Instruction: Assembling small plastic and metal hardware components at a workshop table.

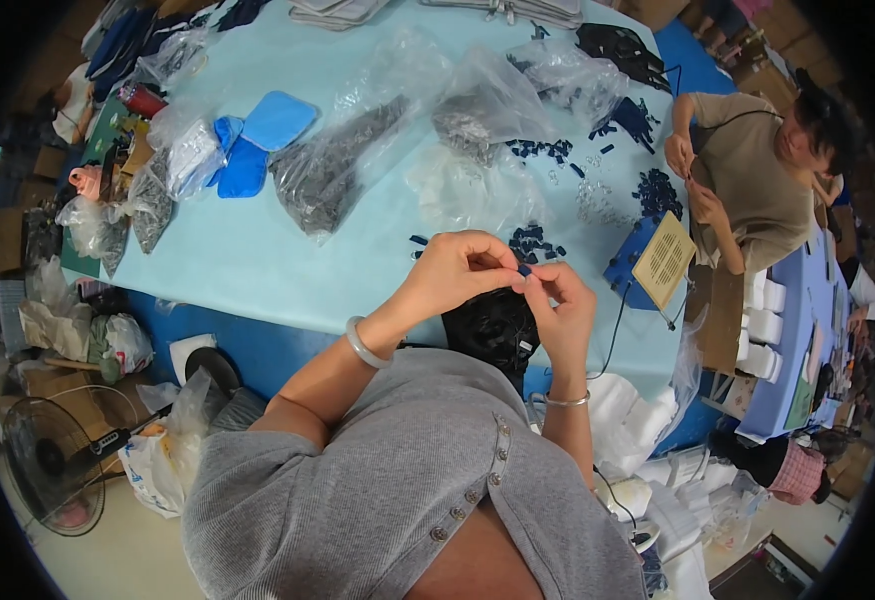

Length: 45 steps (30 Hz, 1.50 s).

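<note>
My left hand (463, 268) and my right hand (564, 308) meet over the near edge of the table. Thumb and fingers of both are pinched together on a small dark blue piece (525, 270), mostly covered by the fingertips; its exact kind cannot be made out. Just beyond them lies a pile of similar short dark blue pieces (535, 246). A few more loose pieces (419, 241) lie left of it. Below my hands, at the table edge, is a black plastic bag (493, 325); its contents are hard to see.
Clear bags of dark small parts (330, 170) lie across the light blue table (228, 275). Blue pouches (258, 145) are at left. A blue box with a beige panel (664, 258) stands right, near a co-worker (758, 170). A fan (53, 465) stands lower left.
</note>
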Tool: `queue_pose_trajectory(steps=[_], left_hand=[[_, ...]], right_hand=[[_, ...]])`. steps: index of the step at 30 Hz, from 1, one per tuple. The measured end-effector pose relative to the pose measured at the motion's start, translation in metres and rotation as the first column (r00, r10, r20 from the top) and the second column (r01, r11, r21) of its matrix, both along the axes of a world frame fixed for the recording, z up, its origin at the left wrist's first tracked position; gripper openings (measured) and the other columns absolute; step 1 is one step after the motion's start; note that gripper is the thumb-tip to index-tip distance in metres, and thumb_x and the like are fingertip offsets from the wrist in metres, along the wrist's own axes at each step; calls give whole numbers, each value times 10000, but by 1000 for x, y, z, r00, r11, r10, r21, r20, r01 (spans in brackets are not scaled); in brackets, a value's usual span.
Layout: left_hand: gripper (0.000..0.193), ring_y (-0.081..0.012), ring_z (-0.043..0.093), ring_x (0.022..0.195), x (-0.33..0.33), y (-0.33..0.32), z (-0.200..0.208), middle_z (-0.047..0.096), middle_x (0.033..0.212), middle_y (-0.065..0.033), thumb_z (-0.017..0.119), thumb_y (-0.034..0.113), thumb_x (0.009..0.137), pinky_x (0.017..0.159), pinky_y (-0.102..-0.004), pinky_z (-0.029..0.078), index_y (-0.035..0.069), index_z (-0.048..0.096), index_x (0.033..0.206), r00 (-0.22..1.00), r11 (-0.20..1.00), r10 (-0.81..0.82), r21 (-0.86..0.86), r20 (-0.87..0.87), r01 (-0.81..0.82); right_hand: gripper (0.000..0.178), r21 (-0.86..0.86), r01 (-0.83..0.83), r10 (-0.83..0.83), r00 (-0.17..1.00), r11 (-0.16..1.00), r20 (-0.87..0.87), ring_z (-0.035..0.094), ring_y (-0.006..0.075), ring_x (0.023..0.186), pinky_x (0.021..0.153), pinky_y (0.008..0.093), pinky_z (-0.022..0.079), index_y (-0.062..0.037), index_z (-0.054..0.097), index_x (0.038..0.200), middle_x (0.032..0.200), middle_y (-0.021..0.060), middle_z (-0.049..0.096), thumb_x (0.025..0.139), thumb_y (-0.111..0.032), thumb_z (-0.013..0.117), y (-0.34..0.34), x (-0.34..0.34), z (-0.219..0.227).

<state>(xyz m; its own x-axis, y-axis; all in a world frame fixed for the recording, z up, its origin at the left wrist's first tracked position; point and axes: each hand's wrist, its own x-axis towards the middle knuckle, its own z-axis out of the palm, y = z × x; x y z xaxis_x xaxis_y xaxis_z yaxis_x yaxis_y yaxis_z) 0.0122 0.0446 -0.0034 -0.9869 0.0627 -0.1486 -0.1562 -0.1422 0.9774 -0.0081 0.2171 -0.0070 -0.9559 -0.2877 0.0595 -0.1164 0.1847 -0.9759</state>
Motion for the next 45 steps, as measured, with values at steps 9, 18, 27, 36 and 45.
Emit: queue_pose_trajectory(steps=[9, 18, 27, 36, 45], left_hand=[[63, -93, 569, 783, -1, -4, 2, 568, 906, -35, 664, -8, 766, 697, -217, 473, -10, 618, 810, 996, 991, -78, 111, -39, 82], [95, -89, 474, 718, -5, -6, -5, 533, 905, -33, 671, 83, 765, 587, -229, 385, 16, 606, 778, 959, 987, -156, -78, -237, 142], [30, -96, 569, 799, -3, 11, -14, 563, 960, -36, 623, 0, 802, 694, -216, 471, 1, 595, 813, 998, 966, -33, 256, -50, 45], [99, -100, 574, 805, -7, 8, 2, 578, 960, -44, 672, 15, 772, 697, -208, 481, 4, 619, 855, 979, 997, -47, -77, -197, 32], [72, -139, 550, 792, -10, 9, 9, 549, 985, -66, 629, 36, 789, 663, -242, 459, 16, 568, 823, 865, 926, -232, -374, -445, 56]], right_hand=[[78, 55, 42, -29, 976, 998, -216, 648, 123, 659, 588, 207, 494, 12, 627, 831, 737, 76, 650, 755, 27, 632, -5, 4, 8], [38, -18, 144, -144, 988, 989, -47, 648, 115, 628, 566, 209, 499, 28, 583, 785, 686, 61, 641, 791, 7, 614, -14, 14, -2], [22, -97, 210, -213, 977, 973, -25, 632, 89, 625, 556, 196, 486, 39, 588, 811, 697, 45, 635, 813, 18, 593, -13, 7, -13], [32, 164, 237, -172, 927, 958, -332, 634, 113, 638, 590, 220, 487, 20, 593, 828, 708, 62, 625, 798, 29, 601, -6, 7, 7], [76, 130, 261, -188, 892, 956, -411, 578, 122, 559, 528, 236, 469, -24, 607, 824, 681, 75, 611, 757, -9, 638, -3, 9, 14]])
